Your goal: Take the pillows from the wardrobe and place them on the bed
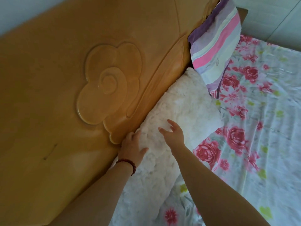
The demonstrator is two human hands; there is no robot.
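Observation:
A fluffy white pillow (184, 101) leans against the wooden headboard (65, 79) on the bed (260, 128), which has a floral sheet. Behind it a pillow with purple, pink and pale stripes (216, 46) stands propped against the headboard's far end. My left hand (132, 146), with a red bead bracelet on the wrist, rests on the white pillow's edge next to the headboard, fingers tucked at the seam between them. My right hand (172, 132) hovers on or just over the pillow's front face with fingers spread.
A brown cardboard piece (243, 13) shows behind the striped pillow. A pale wall or panel (276, 18) runs along the far side of the bed. The flowered sheet spreads wide to the right.

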